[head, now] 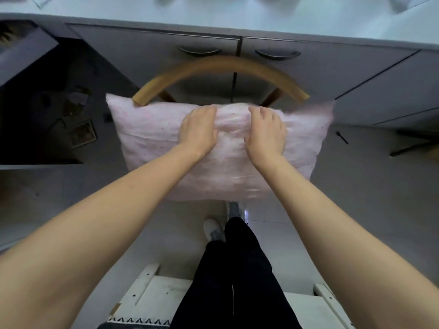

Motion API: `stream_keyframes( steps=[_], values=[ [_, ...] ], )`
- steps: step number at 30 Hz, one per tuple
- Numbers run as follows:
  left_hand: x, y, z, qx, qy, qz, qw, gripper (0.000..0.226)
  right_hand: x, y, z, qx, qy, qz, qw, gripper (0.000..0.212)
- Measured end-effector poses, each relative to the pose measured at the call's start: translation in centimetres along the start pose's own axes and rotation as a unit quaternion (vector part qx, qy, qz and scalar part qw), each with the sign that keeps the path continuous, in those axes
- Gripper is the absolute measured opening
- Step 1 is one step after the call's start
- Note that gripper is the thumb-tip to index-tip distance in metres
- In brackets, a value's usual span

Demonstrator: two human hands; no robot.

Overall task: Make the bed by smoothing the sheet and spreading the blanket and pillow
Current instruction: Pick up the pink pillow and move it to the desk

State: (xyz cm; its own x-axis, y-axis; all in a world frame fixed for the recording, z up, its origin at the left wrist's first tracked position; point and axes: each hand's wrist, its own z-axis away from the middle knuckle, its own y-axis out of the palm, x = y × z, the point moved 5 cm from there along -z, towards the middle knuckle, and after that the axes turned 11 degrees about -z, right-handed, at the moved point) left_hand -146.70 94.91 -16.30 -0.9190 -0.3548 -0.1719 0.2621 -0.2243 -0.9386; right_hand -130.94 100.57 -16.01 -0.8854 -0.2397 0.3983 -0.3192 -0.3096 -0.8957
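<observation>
A pale pink pillow [152,138] lies across the seat of a wooden chair, below its curved backrest [218,67]. My left hand [198,129] grips the pillow's far edge just left of centre, fingers curled over the top. My right hand [266,130] grips the same edge just right of centre, a short gap from the left. The pillow's corners are blurred. No bed, sheet or blanket is in view.
Grey cabinet doors with two curved handles [278,54] stand behind the chair under a pale countertop [237,10]. An open dark cabinet [47,110] with clutter is at the left. My legs in black trousers [237,269] stand on pale floor; a white wooden frame [152,295] is below.
</observation>
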Motion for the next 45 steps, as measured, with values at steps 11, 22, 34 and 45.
stream_keyframes(
  steps=[11,22,34,45],
  values=[
    [1.7,-1.3,-0.2,-0.019,-0.036,0.004,0.999,0.049,2.5,1.0,-0.6,0.056,-0.009,-0.008,0.998,0.060],
    [2.5,-12.7,3.9,-0.146,-0.048,0.065,0.986,0.043,11.4,-7.2,1.4,0.008,-0.076,-0.087,0.993,0.038],
    [7.4,-35.2,16.8,-0.355,-0.063,0.053,0.931,0.038,29.5,-23.9,7.0,-0.087,-0.274,-0.311,0.906,0.027],
    [11.5,-46.6,28.7,-0.477,-0.186,0.011,0.859,0.035,43.7,-30.4,12.6,-0.004,-0.457,-0.427,0.780,0.020]
  ],
)
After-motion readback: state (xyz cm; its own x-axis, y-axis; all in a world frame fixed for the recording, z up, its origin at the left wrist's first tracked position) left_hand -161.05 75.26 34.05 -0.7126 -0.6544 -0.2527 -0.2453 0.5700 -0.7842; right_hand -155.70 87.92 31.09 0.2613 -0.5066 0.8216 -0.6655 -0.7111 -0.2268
